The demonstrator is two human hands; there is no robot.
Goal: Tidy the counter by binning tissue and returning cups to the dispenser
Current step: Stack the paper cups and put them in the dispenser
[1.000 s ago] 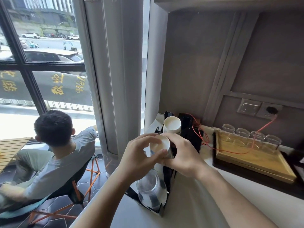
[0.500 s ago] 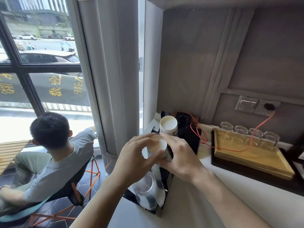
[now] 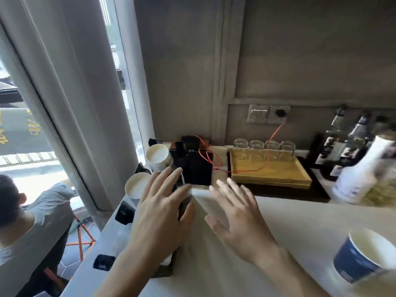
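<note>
The cup dispenser (image 3: 194, 168) stands on the counter (image 3: 289, 239) at its left edge, toward 11 o'clock, with two paper cups (image 3: 157, 156) set in it on its left side, one behind the other. At 1 o'clock a tray (image 3: 270, 172) lies to the right of the dispenser; four glass jars (image 3: 264, 146) line its far edge. A cable (image 3: 272, 142) runs from the wall socket (image 3: 279, 114) behind the tray, across it, to the dispenser. Bottles (image 3: 351, 146) stand at 2 o'clock, right of the tray. Another paper cup (image 3: 362, 256) sits at 4 o'clock, near the front right.
</note>
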